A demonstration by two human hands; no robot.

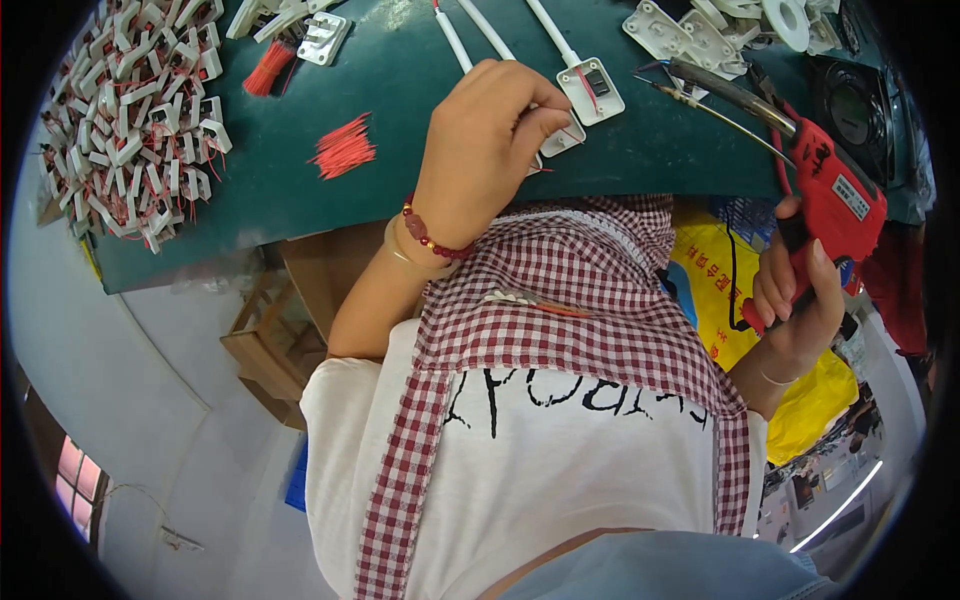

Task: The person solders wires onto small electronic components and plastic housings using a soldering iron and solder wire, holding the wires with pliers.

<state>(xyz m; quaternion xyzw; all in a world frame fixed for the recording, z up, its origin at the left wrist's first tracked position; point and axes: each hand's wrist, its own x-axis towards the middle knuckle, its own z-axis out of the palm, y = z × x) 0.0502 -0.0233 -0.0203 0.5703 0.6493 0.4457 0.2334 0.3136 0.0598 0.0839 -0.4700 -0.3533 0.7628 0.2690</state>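
My right hand is wrapped round the handle of a red soldering gun. Its long metal tip points left over the table edge. My left hand is closed in a pinch at the near edge of the green table; what its fingertips hold is hidden. Beside those fingers lies an open white plastic housing with a dark part and a short red wire inside. Another white housing sits partly behind the fingers. White cables run from the housings toward the far side.
A large heap of white parts with red wires covers the table's left end. Cut red wires lie nearer the middle, with a second bundle behind. White plastic shells and a round black fan-like device stand at right.
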